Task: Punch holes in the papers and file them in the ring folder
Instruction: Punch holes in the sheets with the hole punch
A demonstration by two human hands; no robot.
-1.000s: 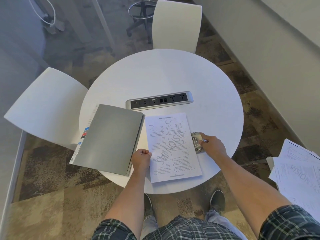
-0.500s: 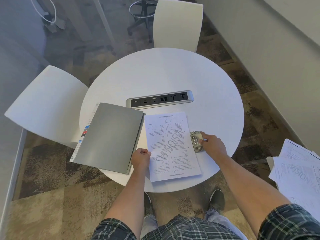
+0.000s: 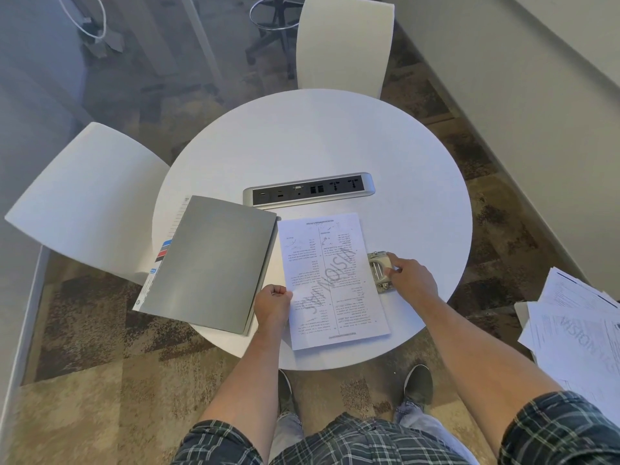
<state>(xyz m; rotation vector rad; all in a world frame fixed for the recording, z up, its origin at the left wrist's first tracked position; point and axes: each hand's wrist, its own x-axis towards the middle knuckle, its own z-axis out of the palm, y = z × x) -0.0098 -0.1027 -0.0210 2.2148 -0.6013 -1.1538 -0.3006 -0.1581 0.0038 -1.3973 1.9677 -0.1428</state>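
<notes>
A printed sheet of paper (image 3: 332,280) lies on the round white table (image 3: 312,142), near its front edge. My left hand (image 3: 273,305) is curled and pinches the sheet's left edge. A small metal hole punch (image 3: 379,271) sits against the sheet's right edge, and my right hand (image 3: 411,276) rests on it with fingers over its lever. The grey ring folder (image 3: 214,260) lies closed to the left of the sheet, with coloured divider tabs sticking out on its left side.
A silver power and socket strip (image 3: 308,193) is set into the table behind the sheet. White chairs stand at the left (image 3: 87,203) and at the far side (image 3: 345,41). A loose pile of printed papers (image 3: 580,333) lies at the right, off the table.
Both hands and the paper stay where they were; only the view has shifted slightly.
</notes>
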